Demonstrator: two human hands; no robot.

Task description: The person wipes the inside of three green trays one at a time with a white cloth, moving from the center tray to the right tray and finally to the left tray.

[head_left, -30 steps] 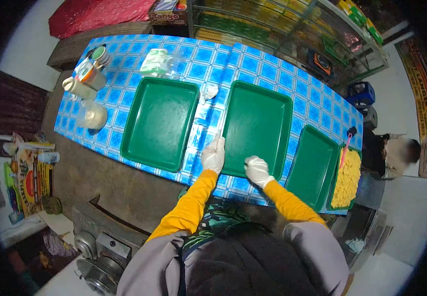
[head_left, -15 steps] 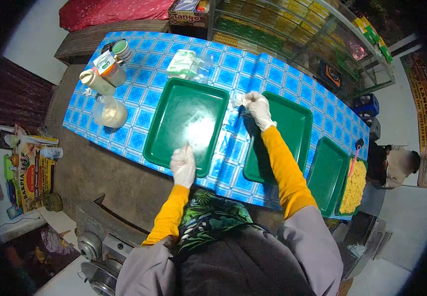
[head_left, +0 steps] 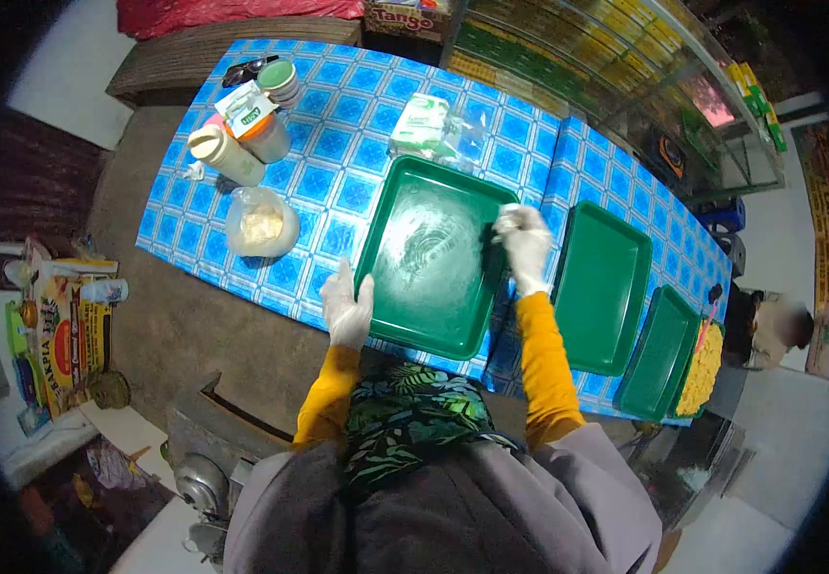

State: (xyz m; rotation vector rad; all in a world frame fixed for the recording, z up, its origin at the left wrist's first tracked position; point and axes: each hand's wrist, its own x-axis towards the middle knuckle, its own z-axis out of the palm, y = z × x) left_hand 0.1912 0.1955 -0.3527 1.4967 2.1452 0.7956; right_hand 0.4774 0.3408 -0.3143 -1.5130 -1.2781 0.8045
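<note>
My left hand (head_left: 346, 308), in a white glove, lies at the lower left edge of a green tray (head_left: 431, 253), its fingers apart and nothing in them. My right hand (head_left: 525, 244), gloved too, is closed around a crumpled white wad (head_left: 507, 220) over the tray's right rim. Glossy smears show on the tray's bottom. A second green tray (head_left: 604, 287) lies just right of my right hand.
A tub with pale contents (head_left: 262, 223), a cream bottle (head_left: 227, 155) and stacked cups (head_left: 280, 83) stand at the left. A white packet (head_left: 422, 124) lies behind the tray. Farther right are a smaller tray (head_left: 658, 352) and yellow food (head_left: 700, 372). A person (head_left: 780, 327) is at the far right.
The view has shifted, so the table's things appear farther right. My right hand has come from between the trays to the first tray's right rim. My left hand has opened at its left edge.
</note>
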